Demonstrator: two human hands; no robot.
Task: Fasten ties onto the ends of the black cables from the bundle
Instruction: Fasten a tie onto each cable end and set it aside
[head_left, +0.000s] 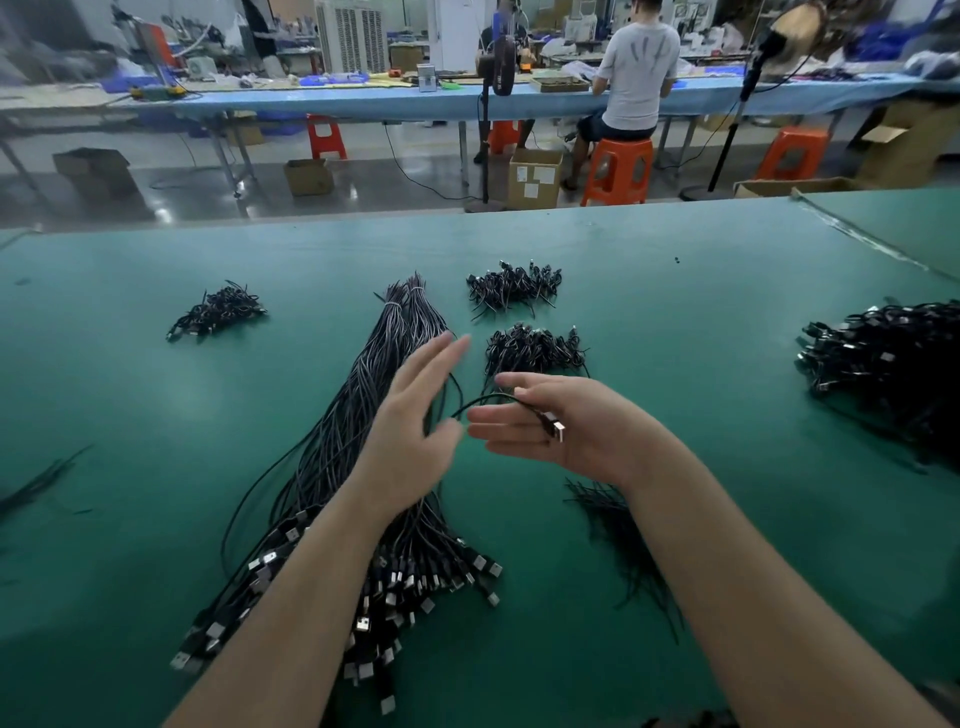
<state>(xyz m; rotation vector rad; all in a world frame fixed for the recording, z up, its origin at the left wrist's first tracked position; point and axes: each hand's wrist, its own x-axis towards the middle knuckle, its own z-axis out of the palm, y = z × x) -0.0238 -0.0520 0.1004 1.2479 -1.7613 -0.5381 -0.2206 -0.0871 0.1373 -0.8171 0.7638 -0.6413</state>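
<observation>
A long bundle of black cables with silver USB plugs lies lengthwise on the green table. My left hand hovers over the bundle's middle with straight, spread fingers, holding nothing. My right hand is beside it, palm turned toward the left hand and fingers straight. One black cable lies across that palm between thumb and forefinger, its USB plug resting on the palm. The cable's other part curves down behind my left hand. A loose heap of thin black ties lies under my right forearm.
Small piles of coiled, tied cables sit at the back left, back middle and just beyond my right hand. A large black cable heap fills the right side. A few ties lie far left. People work at a bench behind.
</observation>
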